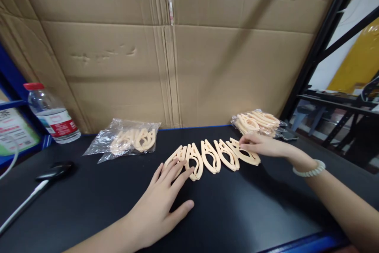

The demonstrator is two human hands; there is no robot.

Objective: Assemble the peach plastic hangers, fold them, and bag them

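Several peach-coloured plastic loop-shaped pieces (pixel 211 156) lie in a row on the black table top (pixel 89 197). My left hand (pixel 161 201) lies flat and open, fingertips touching the leftmost piece (pixel 177 157). My right hand (pixel 262 145), with a white bead bracelet on the wrist, rests on the rightmost piece (pixel 247 156), fingers curled and pressed on its top end. A clear bag (pixel 130 140) holding more pieces lies at the back left. A pile of bagged pieces (pixel 257 120) sits at the back right, just behind my right hand.
A cardboard wall (pixel 177 55) stands along the back of the table. A water bottle with a red cap (pixel 51 115) stands at the left. A black and white tool (pixel 44 180) lies at the left front. A dark metal shelf frame (pixel 322 40) rises on the right.
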